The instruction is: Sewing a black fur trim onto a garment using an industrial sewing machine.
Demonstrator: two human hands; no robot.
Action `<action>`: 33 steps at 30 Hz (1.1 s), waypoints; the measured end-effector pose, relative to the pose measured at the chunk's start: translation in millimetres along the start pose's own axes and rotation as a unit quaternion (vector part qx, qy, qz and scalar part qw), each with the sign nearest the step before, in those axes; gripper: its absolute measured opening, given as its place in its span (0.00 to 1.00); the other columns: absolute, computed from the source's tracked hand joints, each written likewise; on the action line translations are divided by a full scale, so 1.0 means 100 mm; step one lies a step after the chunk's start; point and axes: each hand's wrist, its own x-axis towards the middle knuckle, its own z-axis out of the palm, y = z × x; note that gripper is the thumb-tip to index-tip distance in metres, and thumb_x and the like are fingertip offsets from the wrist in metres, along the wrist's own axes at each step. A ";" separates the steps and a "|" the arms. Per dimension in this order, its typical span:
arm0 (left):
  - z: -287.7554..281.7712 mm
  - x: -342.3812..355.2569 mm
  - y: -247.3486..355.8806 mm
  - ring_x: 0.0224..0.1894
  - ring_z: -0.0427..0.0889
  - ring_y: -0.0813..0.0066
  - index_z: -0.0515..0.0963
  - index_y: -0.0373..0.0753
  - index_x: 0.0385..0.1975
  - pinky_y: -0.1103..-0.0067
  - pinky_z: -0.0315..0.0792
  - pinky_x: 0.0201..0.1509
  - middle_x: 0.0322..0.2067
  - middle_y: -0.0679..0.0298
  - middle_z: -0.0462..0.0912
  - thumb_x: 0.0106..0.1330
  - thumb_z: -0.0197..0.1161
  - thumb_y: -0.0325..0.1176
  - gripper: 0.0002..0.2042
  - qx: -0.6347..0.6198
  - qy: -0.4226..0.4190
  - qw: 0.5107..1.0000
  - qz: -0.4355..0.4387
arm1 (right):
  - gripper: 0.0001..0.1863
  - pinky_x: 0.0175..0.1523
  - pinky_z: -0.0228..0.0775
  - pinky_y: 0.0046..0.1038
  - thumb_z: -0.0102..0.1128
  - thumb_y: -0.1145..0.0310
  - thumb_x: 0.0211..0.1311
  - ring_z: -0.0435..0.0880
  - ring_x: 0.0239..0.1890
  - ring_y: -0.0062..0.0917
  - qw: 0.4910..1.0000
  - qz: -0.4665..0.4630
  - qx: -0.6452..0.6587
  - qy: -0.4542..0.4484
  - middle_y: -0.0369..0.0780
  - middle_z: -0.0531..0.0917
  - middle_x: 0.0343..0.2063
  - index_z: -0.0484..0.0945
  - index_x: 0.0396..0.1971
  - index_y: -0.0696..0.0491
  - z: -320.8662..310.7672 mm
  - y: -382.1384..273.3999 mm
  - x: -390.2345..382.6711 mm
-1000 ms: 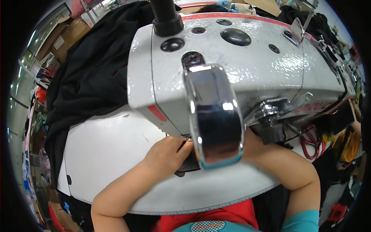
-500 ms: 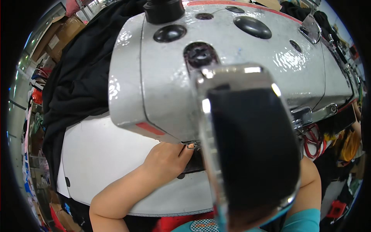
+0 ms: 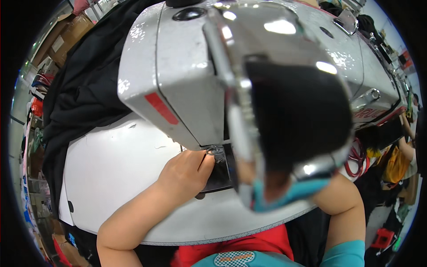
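Note:
A white industrial sewing machine (image 3: 189, 89) stands over a white work table (image 3: 111, 164). My left hand (image 3: 184, 173) is at the needle area under the machine's head, beside a small metal ring-shaped part (image 3: 212, 151) and a dark metal plate (image 3: 218, 178). Its fingers are bent and pressed together; their tips are partly hidden, and I cannot make out what is between them. A large chrome part with a dark, mirror-like face (image 3: 302, 111) stands in front and hides my right hand. Only my right forearm (image 3: 342, 200) shows.
Black cloth (image 3: 84, 89) is draped over the far left of the table and behind the machine. Cardboard boxes (image 3: 73, 38) stand at the back left. Red cord (image 3: 353, 162) hangs by the machine's right side. Another person's arm (image 3: 404, 133) shows at the far right.
My view has shifted, so the machine's head sits higher and the chrome part covers more of it. My left hand stays by the needle area, with slightly more of the metal ring showing.

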 end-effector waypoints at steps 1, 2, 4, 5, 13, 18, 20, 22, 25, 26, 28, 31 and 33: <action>0.00 -0.01 0.00 0.24 0.70 0.70 0.69 0.33 0.26 0.79 0.69 0.24 0.24 0.61 0.67 0.41 0.56 0.25 0.10 -0.001 0.003 1.000 -0.001 | 0.02 0.30 0.68 0.29 0.54 0.68 0.32 0.77 0.22 0.23 1.000 -0.002 0.000 0.002 0.31 0.75 0.14 0.75 0.11 0.45 0.01 -0.01 -0.01; 0.01 -0.01 0.01 0.25 0.71 0.70 0.69 0.33 0.26 0.79 0.69 0.24 0.25 0.61 0.68 0.41 0.56 0.25 0.10 -0.005 0.008 1.000 -0.005 | 0.02 0.30 0.68 0.29 0.54 0.68 0.32 0.77 0.21 0.23 1.000 -0.005 -0.001 0.003 0.30 0.75 0.14 0.75 0.11 0.45 0.02 -0.02 -0.01; 0.00 -0.02 0.00 0.25 0.71 0.70 0.70 0.33 0.26 0.79 0.69 0.24 0.26 0.60 0.68 0.41 0.56 0.24 0.10 -0.009 0.015 1.000 -0.011 | 0.02 0.29 0.68 0.29 0.54 0.69 0.33 0.77 0.21 0.23 0.998 0.030 0.012 -0.052 0.30 0.75 0.14 0.76 0.11 0.45 0.02 -0.03 0.00; -0.03 -0.02 0.00 0.27 0.72 0.69 0.70 0.33 0.27 0.80 0.69 0.25 0.26 0.60 0.69 0.42 0.56 0.24 0.09 -0.009 -0.021 0.999 -0.026 | 0.02 0.29 0.68 0.28 0.54 0.69 0.33 0.77 0.22 0.24 0.993 0.052 0.005 -0.109 0.30 0.76 0.15 0.76 0.11 0.45 -0.01 -0.05 0.01; -0.05 -0.05 -0.06 0.35 0.71 0.65 0.68 0.38 0.34 0.77 0.69 0.32 0.32 0.62 0.69 0.48 0.52 0.25 0.11 -0.068 -0.072 0.992 -0.084 | 0.04 0.32 0.67 0.27 0.52 0.69 0.38 0.78 0.27 0.26 0.977 0.133 0.005 -0.168 0.34 0.78 0.17 0.77 0.13 0.46 -0.04 -0.01 -0.07; -0.05 -0.05 0.00 0.38 0.70 0.65 0.67 0.38 0.32 0.76 0.69 0.36 0.33 0.63 0.69 0.39 0.57 0.20 0.17 -0.155 -0.013 0.985 -0.077 | 0.10 0.37 0.67 0.30 0.54 0.77 0.37 0.76 0.29 0.36 0.903 0.251 0.348 -0.009 0.42 0.78 0.25 0.77 0.25 0.53 -0.29 -0.15 0.08; -0.09 -0.03 0.05 0.39 0.69 0.64 0.68 0.37 0.33 0.75 0.68 0.40 0.33 0.62 0.69 0.36 0.58 0.20 0.19 -0.190 -0.013 0.976 -0.111 | 0.12 0.38 0.68 0.29 0.54 0.79 0.40 0.77 0.32 0.35 0.897 0.274 0.341 -0.060 0.43 0.78 0.29 0.76 0.30 0.53 -0.40 -0.18 0.12; -0.09 -0.03 0.03 0.40 0.68 0.62 0.68 0.35 0.33 0.75 0.67 0.42 0.33 0.60 0.68 0.36 0.57 0.18 0.19 -0.204 -0.023 0.972 -0.117 | 0.10 0.37 0.67 0.27 0.54 0.77 0.42 0.78 0.32 0.31 0.888 0.293 0.347 -0.077 0.43 0.78 0.27 0.75 0.30 0.54 -0.50 -0.22 0.22; -0.10 -0.02 -0.04 0.38 0.69 0.60 0.69 0.34 0.32 0.75 0.66 0.40 0.32 0.58 0.69 0.38 0.55 0.18 0.16 -0.237 -0.025 0.958 -0.163 | 0.16 0.55 0.59 0.25 0.53 0.73 0.48 0.71 0.47 0.26 0.709 0.468 0.490 -0.194 0.39 0.73 0.43 0.70 0.40 0.55 -0.38 -0.17 0.18; -0.08 -0.03 -0.06 0.36 0.70 0.58 0.70 0.35 0.31 0.74 0.67 0.38 0.30 0.57 0.69 0.39 0.55 0.18 0.15 -0.273 -0.014 0.948 -0.160 | 0.17 0.53 0.61 0.24 0.55 0.69 0.50 0.72 0.47 0.24 0.794 0.394 0.387 -0.257 0.39 0.73 0.45 0.70 0.43 0.56 -0.49 -0.15 0.30; -0.07 -0.01 -0.14 0.32 0.72 0.56 0.73 0.35 0.29 0.72 0.67 0.35 0.27 0.54 0.71 0.41 0.55 0.19 0.12 -0.311 -0.010 0.936 -0.163 | 0.18 0.52 0.62 0.24 0.56 0.69 0.50 0.73 0.46 0.25 0.801 0.406 0.344 -0.275 0.39 0.74 0.43 0.69 0.43 0.56 -0.36 -0.12 0.18; -0.13 0.09 -0.15 0.30 0.73 0.55 0.75 0.34 0.27 0.71 0.67 0.34 0.25 0.51 0.72 0.43 0.56 0.22 0.09 -0.355 -0.023 0.913 -0.199 | 0.20 0.48 0.66 0.25 0.58 0.68 0.48 0.76 0.42 0.24 0.881 0.319 0.311 -0.157 0.41 0.77 0.37 0.70 0.43 0.57 -0.39 -0.21 0.17; -0.16 0.11 -0.16 0.32 0.73 0.55 0.76 0.34 0.27 0.72 0.67 0.35 0.25 0.52 0.73 0.43 0.56 0.23 0.09 -0.353 -0.058 0.910 -0.207 | 0.20 0.46 0.66 0.25 0.59 0.69 0.47 0.76 0.40 0.23 0.838 0.396 0.322 -0.191 0.41 0.78 0.35 0.71 0.42 0.57 -0.40 -0.25 0.21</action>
